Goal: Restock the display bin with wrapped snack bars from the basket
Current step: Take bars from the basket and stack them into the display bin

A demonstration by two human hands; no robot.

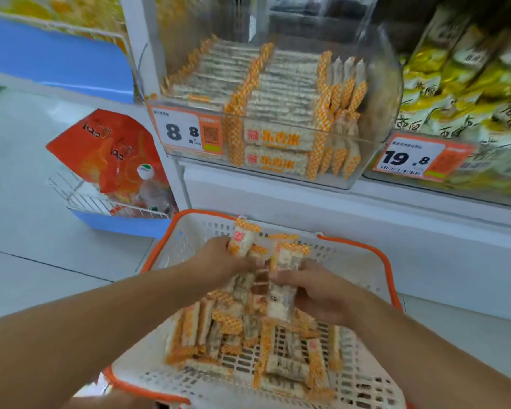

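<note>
A white plastic basket (363, 255) with an orange rim sits low in front of me, holding several orange-and-white wrapped snack bars (236, 338). My left hand (219, 261) grips a bunch of bars (242, 240) above the basket. My right hand (316, 290) grips another bunch of bars (283, 293) close beside it. The clear display bin (375, 93) stands on the shelf above, with rows of the same bars (278, 87) inside.
A price tag reading 8.8 (186, 132) hangs on the bin's front. To the right lie yellow-green packets (460, 84) behind a 19.8 tag (416, 157). At left, red bags (112, 152) fill a wire rack (80, 199) on a blue stand.
</note>
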